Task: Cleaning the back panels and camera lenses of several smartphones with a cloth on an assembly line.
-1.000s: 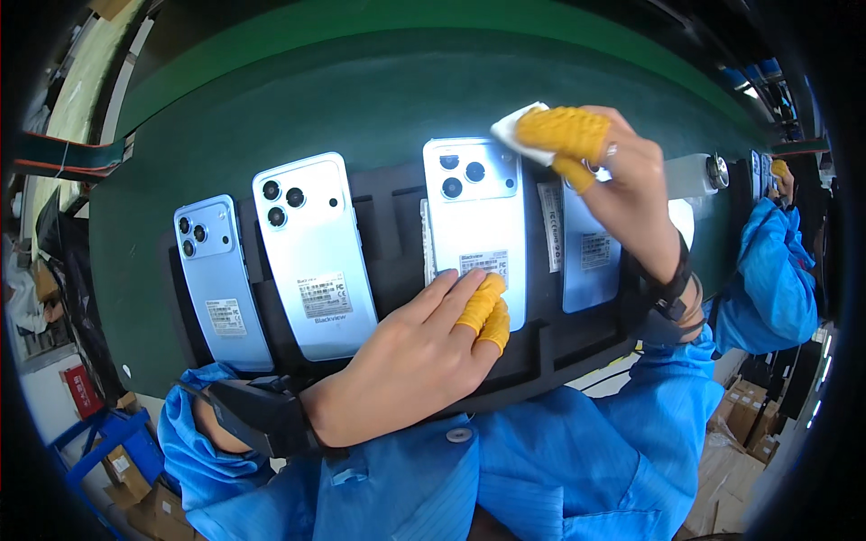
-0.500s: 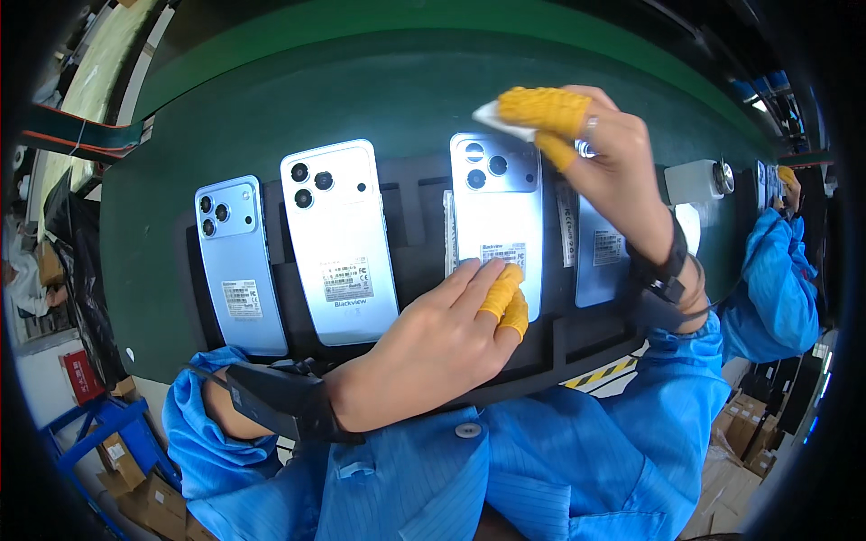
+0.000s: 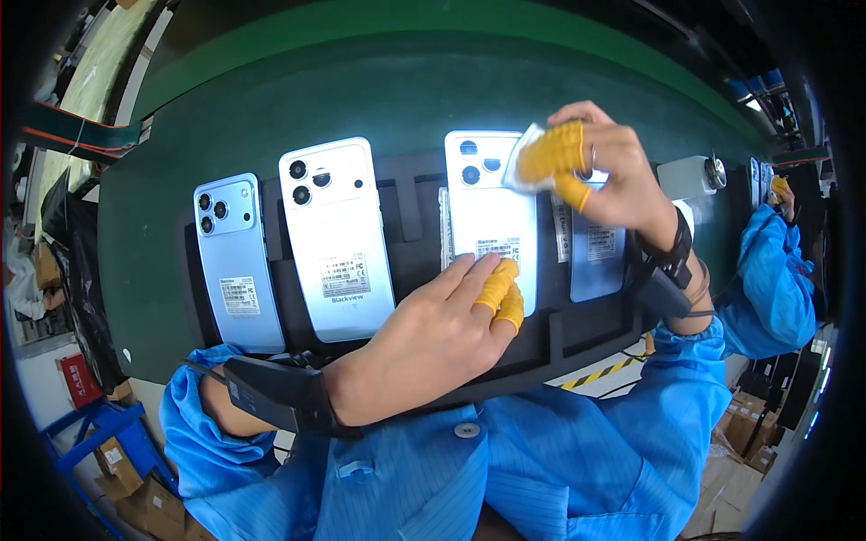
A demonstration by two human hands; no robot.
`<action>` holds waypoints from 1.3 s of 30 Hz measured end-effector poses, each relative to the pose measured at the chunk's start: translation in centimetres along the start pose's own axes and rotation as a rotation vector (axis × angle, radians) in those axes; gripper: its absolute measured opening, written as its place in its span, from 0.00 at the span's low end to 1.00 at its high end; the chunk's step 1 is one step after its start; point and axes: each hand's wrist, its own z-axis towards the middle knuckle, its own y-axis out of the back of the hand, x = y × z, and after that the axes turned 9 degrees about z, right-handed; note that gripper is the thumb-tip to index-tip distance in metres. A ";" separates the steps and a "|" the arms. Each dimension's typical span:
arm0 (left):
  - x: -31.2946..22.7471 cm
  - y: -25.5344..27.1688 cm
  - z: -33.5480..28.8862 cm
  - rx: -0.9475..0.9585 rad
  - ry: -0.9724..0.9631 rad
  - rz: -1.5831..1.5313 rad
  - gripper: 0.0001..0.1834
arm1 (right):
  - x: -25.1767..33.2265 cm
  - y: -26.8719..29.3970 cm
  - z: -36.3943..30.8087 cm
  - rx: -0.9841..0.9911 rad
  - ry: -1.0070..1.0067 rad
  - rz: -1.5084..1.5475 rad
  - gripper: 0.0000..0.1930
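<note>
My right hand [image 3: 604, 167], with yellow finger cots on it, is closed on a folded white wiping cloth [image 3: 523, 162]. The cloth touches the upper right of a pale blue smartphone [image 3: 494, 212], beside its camera block. That phone lies back up in a black tray [image 3: 410, 270]. Stretched fingers of my left hand [image 3: 442, 325] lie on its lower part, partly over the printed label; yellow cots cover two of its digits. Further left are a white-looking phone [image 3: 338, 239] and a blue phone [image 3: 239, 261], both back up. Another blue phone [image 3: 597, 257] lies partly hidden under my right hand.
The tray rests on a dark green work surface [image 3: 361, 108]. A whitish bottle with a metal top [image 3: 690, 178] stands to the right. Beyond it a co-worker's blue sleeve [image 3: 767, 288] and hand [image 3: 783, 194] reach toward more phones. A blue rack [image 3: 99, 437] and cardboard boxes are at lower left.
My right hand has come down with the white cloth, which was above the phone's top edge and now touches its back at the upper right. My left hand remains on the phone.
</note>
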 end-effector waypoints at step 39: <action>0.7 3.0 -1.2 0.042 0.051 -0.161 0.16 | 4.9 -0.6 -0.1 -0.031 -0.217 -0.020 0.13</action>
